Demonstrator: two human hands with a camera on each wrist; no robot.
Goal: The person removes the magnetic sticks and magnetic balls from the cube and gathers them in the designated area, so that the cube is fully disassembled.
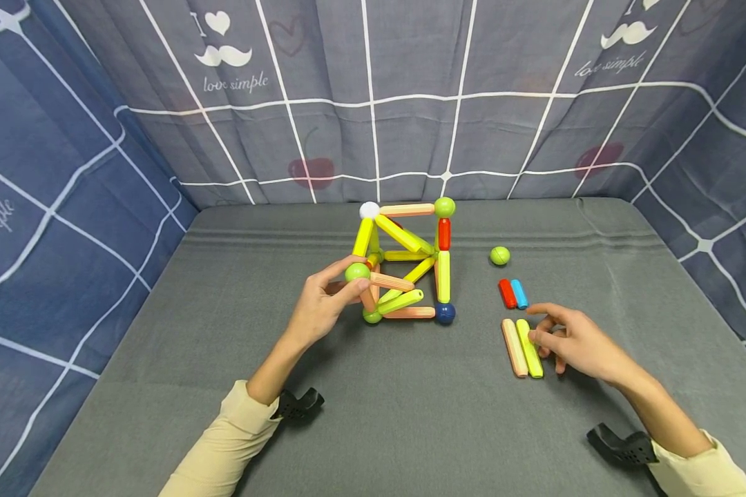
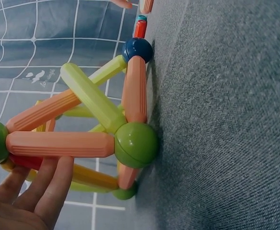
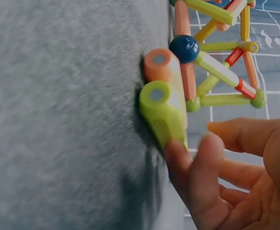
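A frame built of magnetic sticks and balls (image 1: 410,313) stands in the middle of the table. My left hand (image 1: 319,304) grips the green ball (image 1: 357,272) at its near upper left corner, thumb in front and fingers behind. From that ball an orange stick (image 2: 61,144) runs down to a lower green ball (image 2: 136,144). A yellow-green stick (image 2: 89,96) slants up from the lower ball with one end free. At the right, my right hand (image 1: 581,344) has its loosely bent fingers at the side of a loose yellow-green stick (image 1: 529,348), which lies beside an orange stick (image 1: 514,348).
Beyond the loose sticks lie a short red stick (image 1: 507,294) and a short blue stick (image 1: 519,294). A single green ball (image 1: 500,256) rests farther back. Checked curtains (image 1: 410,103) enclose the grey table (image 1: 410,421) at the back and sides.
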